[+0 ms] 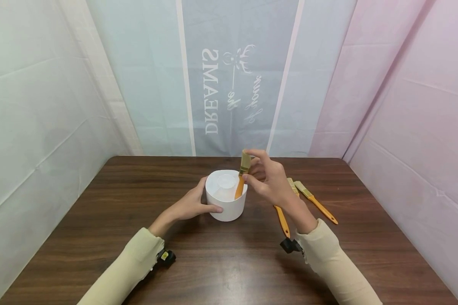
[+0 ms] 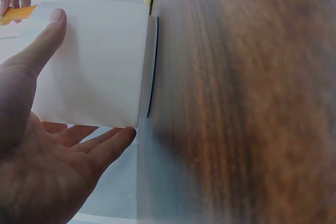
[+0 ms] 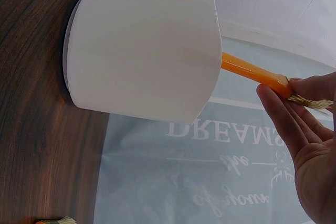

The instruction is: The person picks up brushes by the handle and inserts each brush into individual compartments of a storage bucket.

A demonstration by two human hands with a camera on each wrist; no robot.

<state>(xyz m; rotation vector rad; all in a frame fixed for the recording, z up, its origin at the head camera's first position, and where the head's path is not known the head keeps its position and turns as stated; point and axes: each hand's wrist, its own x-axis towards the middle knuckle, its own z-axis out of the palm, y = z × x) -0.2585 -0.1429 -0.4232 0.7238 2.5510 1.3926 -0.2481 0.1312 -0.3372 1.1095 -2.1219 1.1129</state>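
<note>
A white round container (image 1: 233,210) with a slanted rim stands on the table. My left hand (image 1: 191,204) holds it from the left side, thumb across the near wall and fingers round the far side. Above its right rim, my right hand (image 1: 272,177) pinches a flat paintbrush (image 1: 239,187) near the ferrule, bristles up. The orange handle (image 3: 252,72) points down into the container, its lower end hidden by the wall in the right wrist view. A pale round raised part shows inside the container in the head view.
Two more paintbrushes lie to the right on the dark wooden table (image 1: 198,262): one (image 1: 282,222) partly under my right forearm, the other (image 1: 320,208) farther right. A printed cloth (image 1: 233,144) hangs behind the table's far edge, with pale cloth walls on both sides.
</note>
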